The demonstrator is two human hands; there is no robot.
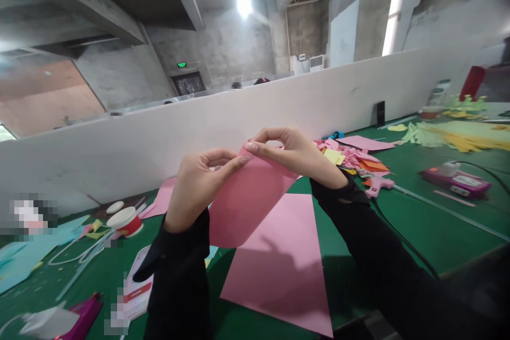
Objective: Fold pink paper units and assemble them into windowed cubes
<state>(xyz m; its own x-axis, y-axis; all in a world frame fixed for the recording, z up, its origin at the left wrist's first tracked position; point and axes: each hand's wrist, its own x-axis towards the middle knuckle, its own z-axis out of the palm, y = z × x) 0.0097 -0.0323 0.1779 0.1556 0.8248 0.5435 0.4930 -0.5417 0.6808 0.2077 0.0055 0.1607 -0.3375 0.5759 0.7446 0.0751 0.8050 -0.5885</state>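
Observation:
Both hands hold up one sheet of pink paper (251, 199) above the table. My left hand (203, 183) pinches its top edge between thumb and fingers. Close beside it, my right hand (285, 151) pinches the same edge, and the paper hangs curved below them. The fingertips of the two hands nearly meet. Under the raised paper a second pink sheet (287, 271) lies flat, with the shadow of the hands on it. The back of the held sheet is hidden.
A pink glue gun (378, 185) with its cable lies right, near pink scraps (350, 154). Purple power strips (456, 180) sit at both sides. Left are a paper cup (125, 221), a phone (139, 287) and blue paper (35, 255). A white partition (338, 93) runs behind the green table (402, 212).

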